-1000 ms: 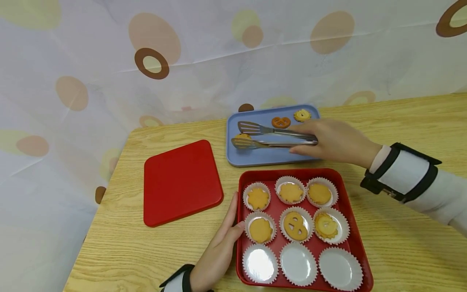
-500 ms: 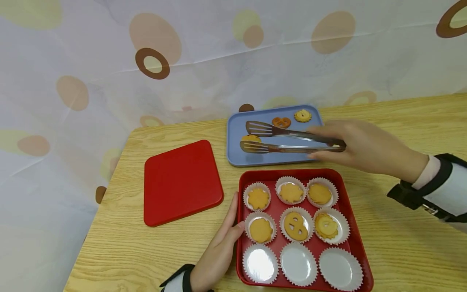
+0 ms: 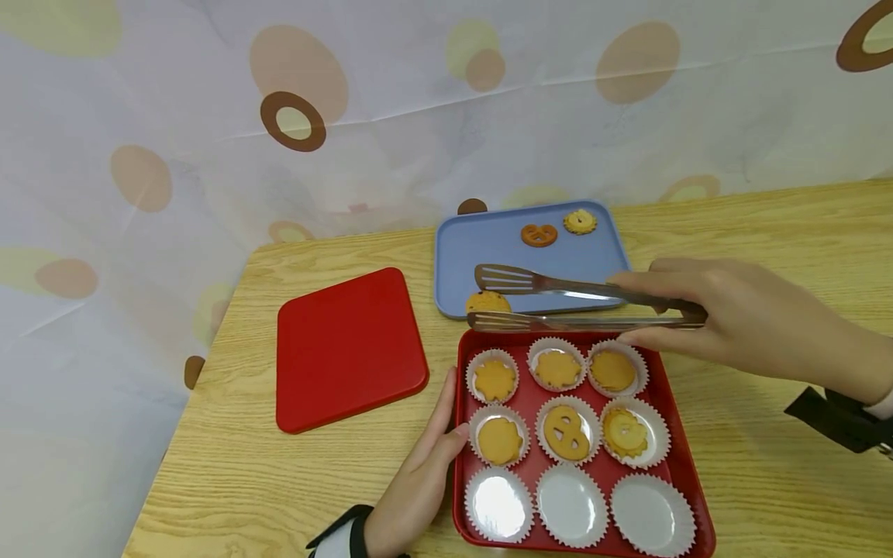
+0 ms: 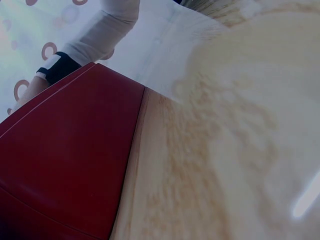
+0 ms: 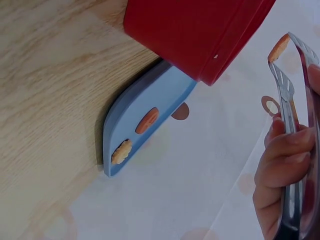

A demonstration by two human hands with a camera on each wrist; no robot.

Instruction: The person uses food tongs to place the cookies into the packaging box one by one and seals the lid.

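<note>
My right hand (image 3: 746, 322) grips metal tongs (image 3: 572, 288) with slotted ends. Pinched between those ends is a round cookie (image 3: 488, 302) with dark specks, held up over the near edge of the blue tray (image 3: 460, 240). In the right wrist view the cookie (image 5: 278, 47) shows edge-on at the tips of the tongs. My left hand (image 3: 418, 469) rests along the left wall of the red baking pan (image 3: 687, 465), fingers extended. Paper cups stand in the pan; the two far rows hold cookies, and the near row, such as this paper cup (image 3: 570, 505), shows bare bottoms.
On the blue tray lie a pretzel-shaped cookie (image 3: 539, 235) and a scalloped cookie (image 3: 580, 222). A square red lid-like board (image 3: 351, 349) lies on the wooden table (image 3: 230, 480) to the left. A patterned cloth (image 3: 391, 155) hangs behind the table.
My right hand has moved right and toward me, lifting the speckled cookie in the tongs from the blue tray to near the pan's far edge. My left hand has stayed put.
</note>
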